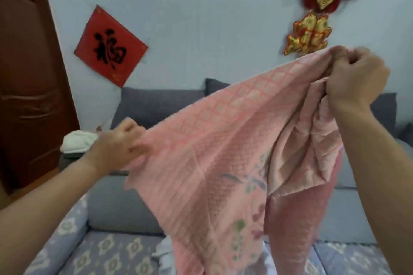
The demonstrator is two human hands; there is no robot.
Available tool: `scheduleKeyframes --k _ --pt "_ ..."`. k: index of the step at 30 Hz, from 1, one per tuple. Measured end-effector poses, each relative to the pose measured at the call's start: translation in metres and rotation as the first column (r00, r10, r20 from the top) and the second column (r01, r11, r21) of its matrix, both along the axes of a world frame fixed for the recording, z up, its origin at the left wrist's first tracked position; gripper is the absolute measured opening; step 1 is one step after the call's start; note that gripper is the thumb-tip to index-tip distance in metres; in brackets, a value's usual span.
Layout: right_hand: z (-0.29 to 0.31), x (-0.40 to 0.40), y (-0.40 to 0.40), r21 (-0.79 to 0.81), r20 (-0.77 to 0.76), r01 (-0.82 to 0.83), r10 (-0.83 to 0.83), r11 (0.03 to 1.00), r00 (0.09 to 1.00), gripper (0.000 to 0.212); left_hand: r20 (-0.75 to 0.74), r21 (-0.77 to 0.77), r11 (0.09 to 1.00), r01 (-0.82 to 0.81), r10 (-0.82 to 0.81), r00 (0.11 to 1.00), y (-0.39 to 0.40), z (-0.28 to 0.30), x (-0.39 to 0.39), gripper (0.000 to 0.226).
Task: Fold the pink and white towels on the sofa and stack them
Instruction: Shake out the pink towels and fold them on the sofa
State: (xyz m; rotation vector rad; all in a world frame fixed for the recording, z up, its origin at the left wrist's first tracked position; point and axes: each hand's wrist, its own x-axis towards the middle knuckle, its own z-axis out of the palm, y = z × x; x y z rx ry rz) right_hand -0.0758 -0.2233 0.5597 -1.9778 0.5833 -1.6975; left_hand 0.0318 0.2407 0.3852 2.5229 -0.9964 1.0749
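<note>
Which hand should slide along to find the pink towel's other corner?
Probably the left hand: it pinches the pink towel along a stretched edge, while the right hand holds a bunched clump up high and anchors it.

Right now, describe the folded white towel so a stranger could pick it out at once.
Find the grey sofa against the pale wall and follow it to its left end, beside the brown door. There, just beyond the left hand, lies the white towel, small, plain and folded, unlike the big patterned pink towel held in the air.
</note>
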Motion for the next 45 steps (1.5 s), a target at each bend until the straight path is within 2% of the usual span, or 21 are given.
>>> scheduleKeyframes --k 3,6,8,9,10,12,16,19,21,23,26,29,31,33,36,39,40,41,42,44,45 --pt "-0.029 0.0 -0.021 0.038 -0.058 0.025 -0.023 0.999 0.998 0.047 -0.149 0.216 0.957 0.191 -0.161 0.976 -0.019 -0.044 -0.021 0.042" --pt "-0.104 -0.006 -0.033 0.06 -0.28 0.036 -0.017 0.998 0.96 0.045 -0.387 0.296 0.908 0.298 -0.171 0.906 -0.03 -0.122 -0.04 0.039" --pt "-0.164 -0.017 -0.037 0.084 -0.417 0.024 0.013 0.996 0.909 0.042 -0.494 0.3 0.924 0.238 -0.063 0.867 -0.031 -0.178 -0.049 0.035" --pt "-0.192 -0.025 -0.037 0.106 -0.468 0.02 0.032 0.994 0.883 0.042 -0.565 0.314 0.939 0.138 0.068 0.822 -0.029 -0.202 -0.053 0.036" --pt "-0.221 -0.033 -0.039 0.143 -0.522 0.031 0.048 0.989 0.851 0.042 -0.639 0.309 0.95 0.04 0.176 0.748 -0.027 -0.221 -0.056 0.04" --pt "-0.271 -0.05 -0.037 0.227 -0.611 0.069 0.087 0.972 0.787 0.039 -0.766 0.272 0.962 -0.041 0.242 0.595 -0.025 -0.253 -0.065 0.04" --pt "-0.352 -0.094 -0.033 0.332 -0.713 0.217 0.094 0.918 0.695 0.038 -0.81 0.455 0.864 0.216 0.301 0.503 -0.025 -0.3 -0.097 0.035" --pt "-0.417 -0.156 -0.024 0.413 -0.823 0.346 0.182 0.842 0.538 0.031 -0.85 0.45 0.852 0.268 0.317 0.421 -0.005 -0.337 -0.118 0.029" --pt "-0.453 -0.201 -0.017 0.47 -0.842 0.454 0.229 0.757 0.489 0.034 -0.92 0.29 0.936 0.2 0.215 0.329 0.01 -0.357 -0.129 0.018" --pt "-0.484 -0.24 -0.014 0.487 -0.855 0.535 0.249 0.69 0.456 0.035 -0.962 0.085 0.995 0.06 0.066 0.266 0.019 -0.367 -0.139 0.022" --pt "-0.518 -0.285 -0.008 0.48 -0.875 0.604 0.3 0.637 0.379 0.034 -0.995 -0.061 0.968 -0.242 -0.039 0.092 0.023 -0.368 -0.147 0.037" --pt "-0.526 -0.306 0.007 0.48 -0.875 0.599 0.303 0.641 0.377 0.032 -0.999 0.009 0.958 -0.286 -0.005 -0.049 0.021 -0.359 -0.148 0.052" --pt "-0.525 -0.308 0.017 0.433 -0.9 0.589 0.286 0.682 0.33 0.029 -0.993 0.116 0.978 -0.173 0.111 -0.038 0.02 -0.354 -0.15 0.034" --pt "-0.528 -0.305 0.024 0.432 -0.898 0.559 0.278 0.708 0.341 0.033 -0.991 0.135 0.971 -0.197 0.13 -0.036 0.02 -0.351 -0.154 0.017" --pt "-0.535 -0.3 0.034 0.433 -0.898 0.505 0.309 0.746 0.313 0.034 -0.991 0.095 0.861 -0.499 0.036 -0.128 0.027 -0.352 -0.161 0.022" --pt "-0.541 -0.299 0.048 0.479 -0.874 0.451 0.359 0.753 0.328 0.034 -0.916 0.189 0.643 -0.743 -0.157 -0.369 0.036 -0.353 -0.179 0.019" --pt "-0.542 -0.301 0.052 0.466 -0.877 0.409 0.351 0.784 0.327 0.036 -0.88 0.217 0.574 -0.789 -0.234 -0.412 0.038 -0.353 -0.185 0.019" --pt "-0.539 -0.303 0.057 0.433 -0.892 0.365 0.331 0.824 0.309 0.038 -0.865 0.236 0.532 -0.813 -0.266 -0.425 0.038 -0.352 -0.191 0.019" --pt "-0.539 -0.305 0.058 0.421 -0.894 0.328 0.327 0.846 0.307 0.039 -0.883 0.229 0.54 -0.81 -0.234 -0.406 0.034 -0.348 -0.195 0.019" --pt "-0.525 -0.303 0.069 0.473 -0.863 0.254 0.387 0.843 0.324 0.045 -0.962 0.184 0.69 -0.7 -0.02 -0.273 0.02 -0.342 -0.202 0.024" --pt "-0.518 -0.299 0.075 0.453 -0.866 0.173 0.385 0.875 0.319 0.052 -0.984 0.173 0.8 -0.575 0.113 -0.138 0.01 -0.337 -0.206 0.026"
